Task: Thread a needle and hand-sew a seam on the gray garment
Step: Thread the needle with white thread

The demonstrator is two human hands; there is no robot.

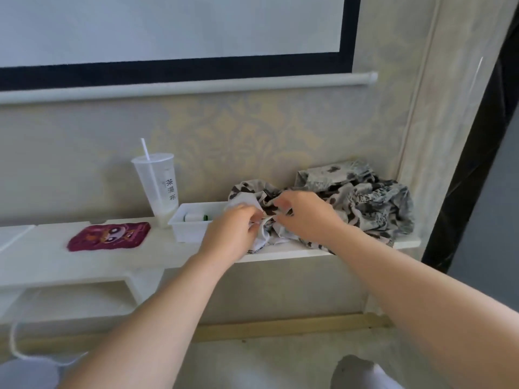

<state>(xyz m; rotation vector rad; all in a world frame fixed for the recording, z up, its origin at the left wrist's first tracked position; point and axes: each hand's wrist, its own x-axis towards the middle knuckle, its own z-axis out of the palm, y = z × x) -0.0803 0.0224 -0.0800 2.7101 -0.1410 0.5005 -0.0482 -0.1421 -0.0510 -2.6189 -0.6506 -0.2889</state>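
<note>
A crumpled gray garment (362, 200) with a dark pattern lies piled on the right end of a white shelf (84, 256) against the wall. My left hand (229, 231) pinches a pale fold of its near edge. My right hand (304, 216) grips the cloth just to the right of it, fingers curled into the folds. The two hands almost touch. A small white tray (186, 230) stands just left of the hands and holds a thread spool (193, 218). No needle or thread shows in either hand.
A clear plastic cup (157, 186) with a straw stands behind the tray by the wall. A dark red cartoon cloth (109, 236) lies flat on the shelf further left. A projection screen (168, 37) hangs above. A foot in a sock (362, 373) shows on the floor below.
</note>
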